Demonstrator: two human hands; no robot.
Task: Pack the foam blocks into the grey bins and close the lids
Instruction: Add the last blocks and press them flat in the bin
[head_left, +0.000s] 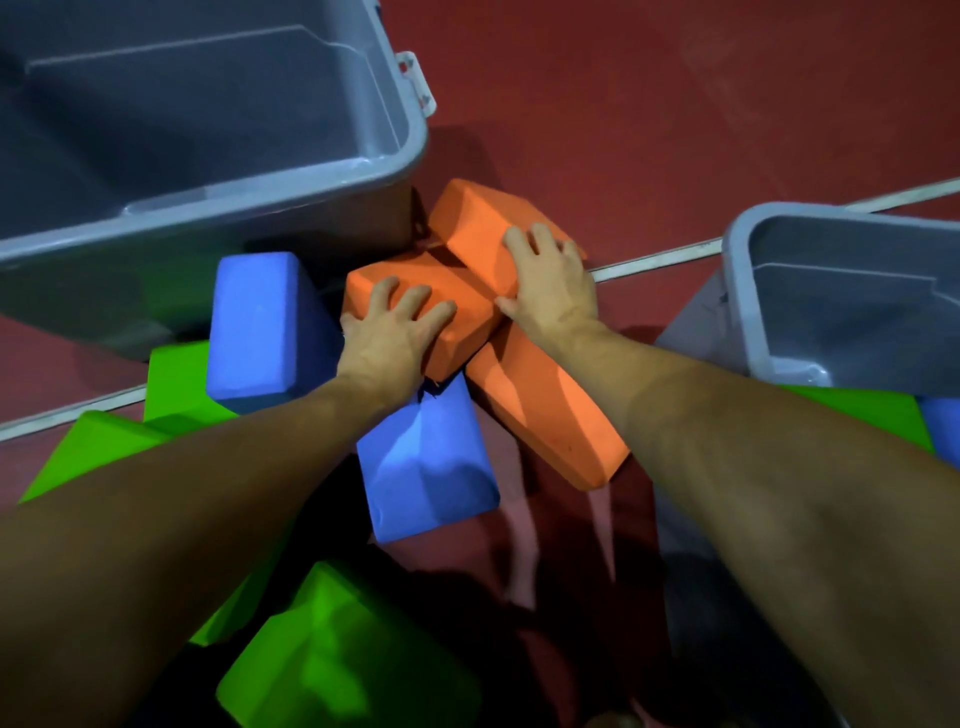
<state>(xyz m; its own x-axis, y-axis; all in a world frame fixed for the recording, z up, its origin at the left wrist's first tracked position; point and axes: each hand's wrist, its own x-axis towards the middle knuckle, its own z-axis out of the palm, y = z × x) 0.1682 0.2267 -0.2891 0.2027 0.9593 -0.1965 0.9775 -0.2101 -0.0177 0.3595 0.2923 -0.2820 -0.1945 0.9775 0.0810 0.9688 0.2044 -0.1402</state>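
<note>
Hands (395, 332) (550, 283) grip matte orange foam blocks (483, 223).

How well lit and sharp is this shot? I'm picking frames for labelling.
Head view: light is uneven, bright on the orange blocks and both hands, left hand and right hand, dark at the bottom, where the forearms shade the green block; wide-angle lens bends the large bin's rim; edges slightly soft.

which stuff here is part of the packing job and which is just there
Job: big grey bin, second grey bin, orange blocks, blue blocks, green blocks, left hand, right hand.

Just there: red floor, white floor line.
</note>
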